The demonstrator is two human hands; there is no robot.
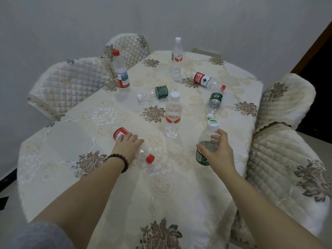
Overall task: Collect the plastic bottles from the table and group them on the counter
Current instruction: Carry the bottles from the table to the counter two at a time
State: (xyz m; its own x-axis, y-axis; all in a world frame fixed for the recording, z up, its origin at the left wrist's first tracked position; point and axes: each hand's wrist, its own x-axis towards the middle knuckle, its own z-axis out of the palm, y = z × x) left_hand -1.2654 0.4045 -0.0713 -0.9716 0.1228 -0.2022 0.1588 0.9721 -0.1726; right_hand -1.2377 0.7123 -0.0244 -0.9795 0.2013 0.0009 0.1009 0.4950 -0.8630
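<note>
Several plastic bottles are spread over the table (71,159) with its floral cloth. My left hand (128,147) lies over a red-capped, red-labelled bottle (146,157) that is on its side near the front. My right hand (218,152) grips an upright green-labelled bottle with a white cap (206,139). An upright clear bottle with a red and white label (172,116) stands between my hands, a little farther back. Behind it lie two green-labelled bottles (155,93) (215,101) and a red-labelled one (206,80). At the back stand two upright bottles (120,70) (177,54).
Quilted chair backs stand at the left rear (71,83) (128,47). Cushioned chairs (285,103) (287,169) crowd the table's right side. A plain wall is behind. A dark doorway (318,78) opens at the far right. No counter is in view.
</note>
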